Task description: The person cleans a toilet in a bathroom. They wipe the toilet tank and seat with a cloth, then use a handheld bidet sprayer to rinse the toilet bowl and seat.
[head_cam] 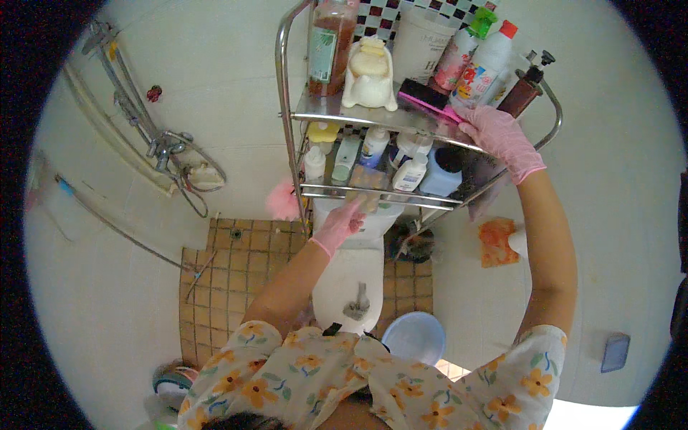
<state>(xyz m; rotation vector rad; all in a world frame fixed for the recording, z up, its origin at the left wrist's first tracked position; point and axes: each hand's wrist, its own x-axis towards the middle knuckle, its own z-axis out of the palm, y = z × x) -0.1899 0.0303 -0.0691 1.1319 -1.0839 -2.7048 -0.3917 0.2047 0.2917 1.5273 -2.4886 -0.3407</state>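
Observation:
My right hand [497,131], in a thin pink glove, is at the right part of the upper shelf of a metal rack [344,115]. Its fingers are closed around the pink handle of a black-headed brush [427,97]. My left hand [341,226], gloved alike, is at the lower shelf's front rail. Its fingers touch or hold a flat, see-through brownish packet [366,180]; the grip is partly hidden. On the upper shelf stand a large bottle of reddish-brown liquid [330,51], a cream-coloured holder [371,78], a white tub [422,45] and several bottles.
Small bottles and a light-blue container [442,174] stand on the lower shelf. Below the rack is a white toilet [346,274], with a light-blue basin [414,337] to its right. A shower hose [123,228] hangs at left; a pink puff [283,200] hangs beside the rack.

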